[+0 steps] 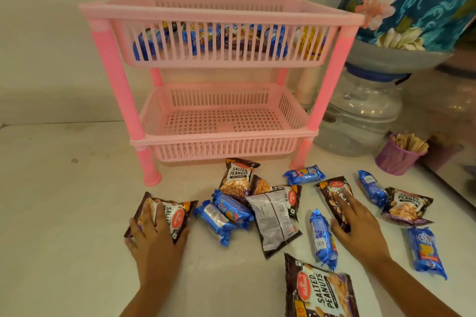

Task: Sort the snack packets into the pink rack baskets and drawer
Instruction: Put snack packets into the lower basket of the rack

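Note:
A pink two-tier rack (121,90) stands at the back of the white counter. Its top basket (221,58) holds several blue and yellow packets; its lower basket (221,147) holds nothing. Several salted peanut packets and blue biscuit packets lie scattered in front. My left hand (152,237) grips a dark peanut packet (177,216) on the left. My right hand (358,224) rests on another peanut packet (332,190), fingers closing around it. A peanut packet (319,291) lies nearest me, and a blue biscuit packet (323,239) lies between my hands.
A clear water jar (360,116) with a blue cap stands right of the rack, under a floral cloth (412,0). A purple cup of sticks (399,154) sits at the right. A wall (51,46) is behind the rack.

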{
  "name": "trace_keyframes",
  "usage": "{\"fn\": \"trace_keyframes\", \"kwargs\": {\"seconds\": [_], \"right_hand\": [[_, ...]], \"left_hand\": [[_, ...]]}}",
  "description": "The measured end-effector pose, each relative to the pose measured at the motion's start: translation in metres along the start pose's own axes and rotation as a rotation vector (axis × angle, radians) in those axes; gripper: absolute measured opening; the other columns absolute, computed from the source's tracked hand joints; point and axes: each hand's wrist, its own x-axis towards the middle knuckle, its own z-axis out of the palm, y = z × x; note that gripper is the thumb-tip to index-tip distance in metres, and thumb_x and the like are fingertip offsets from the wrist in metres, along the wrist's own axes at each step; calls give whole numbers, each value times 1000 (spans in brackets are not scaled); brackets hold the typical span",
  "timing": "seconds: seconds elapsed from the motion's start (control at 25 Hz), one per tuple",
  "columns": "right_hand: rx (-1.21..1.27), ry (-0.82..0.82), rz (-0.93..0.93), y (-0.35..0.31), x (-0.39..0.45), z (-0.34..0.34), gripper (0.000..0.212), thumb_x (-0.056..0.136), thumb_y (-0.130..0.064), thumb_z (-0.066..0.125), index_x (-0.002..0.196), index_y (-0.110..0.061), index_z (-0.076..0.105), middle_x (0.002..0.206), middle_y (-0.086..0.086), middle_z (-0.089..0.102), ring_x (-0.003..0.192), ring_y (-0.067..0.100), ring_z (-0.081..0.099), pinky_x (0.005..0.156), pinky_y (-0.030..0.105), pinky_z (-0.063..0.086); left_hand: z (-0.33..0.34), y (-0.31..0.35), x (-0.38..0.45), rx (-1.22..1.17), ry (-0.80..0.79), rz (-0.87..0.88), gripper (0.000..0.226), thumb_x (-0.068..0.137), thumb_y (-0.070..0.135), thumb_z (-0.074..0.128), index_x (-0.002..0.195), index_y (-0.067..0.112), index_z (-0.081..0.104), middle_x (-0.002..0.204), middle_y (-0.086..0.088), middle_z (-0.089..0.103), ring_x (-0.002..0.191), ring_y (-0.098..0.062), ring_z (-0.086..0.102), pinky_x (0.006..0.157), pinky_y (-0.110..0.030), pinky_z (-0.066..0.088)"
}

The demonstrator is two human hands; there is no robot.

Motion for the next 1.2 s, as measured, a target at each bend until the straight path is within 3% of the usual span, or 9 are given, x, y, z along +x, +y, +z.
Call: {"fn": "trace_keyframes", "kwargs": {"seconds": [0.2,0.32,0.48,0.64,0.76,0.88,1.0,1.12,1.2], "right_hand": [[74,18,4,-7,-9,-9,60,81,-28,63,137,-28,42,142,4,47,122,25,49,98,40,42],[413,86,95,-15,-13,-21,55,82,-15,64,133,-24,47,139,0,50,115,12,49,95,31,42],[674,11,264,-37,-8,-39,49,84,-8,62,128,-24,52,133,7,56,118,24,52,102,38,36],[829,-70,163,-87,-3,-70,49,81,3,62,112,-36,58,120,0,62,107,15,56,96,27,39],[900,-85,11,-128,18,-93,54,81,1,62,108,-46,56,110,-19,65,92,-5,61,75,8,44],[930,-51,-171,-171,64,-110,59,82,-3,61,107,-55,52,103,-41,60,89,-15,58,65,0,44],[966,2,-341,-222,125,-116,45,75,-25,60,108,-53,51,98,-43,59,89,-22,54,67,-5,38],[869,-47,-397,-260,195,-91,43,81,-23,61,122,-35,55,119,-21,60,108,-2,57,76,0,40],[574,-119,-415,-280,236,-62,46,87,-22,58,132,-24,50,136,-1,53,121,20,52,91,21,44]], "left_hand": [[-1,-6,1,-100,38,36,100,78,75,4,133,1,43,139,-26,44,122,-56,37,94,-68,34],[-5,-7,-1,-193,112,21,81,77,59,33,139,6,35,145,-20,38,130,-47,32,105,-62,28],[-9,-4,2,-346,111,-17,115,58,89,26,137,6,39,144,-15,42,128,-41,40,109,-51,27],[-18,8,6,-660,75,-119,86,63,22,79,137,19,37,132,-15,53,118,-39,50,103,-47,35],[-35,23,16,-888,140,-77,73,58,18,82,116,51,51,116,11,61,108,-21,59,91,-37,47],[-79,55,52,-541,273,364,70,67,51,64,131,50,37,135,29,40,121,5,43,94,-19,41],[-103,84,126,-155,447,666,67,82,50,53,139,23,32,143,0,40,130,-25,37,105,-43,36],[-107,102,206,130,229,611,73,81,41,62,141,16,29,148,-6,35,138,-33,26,111,-51,27],[-94,100,252,411,55,667,74,82,44,58,143,21,22,152,-1,27,141,-28,19,113,-47,22]]}}
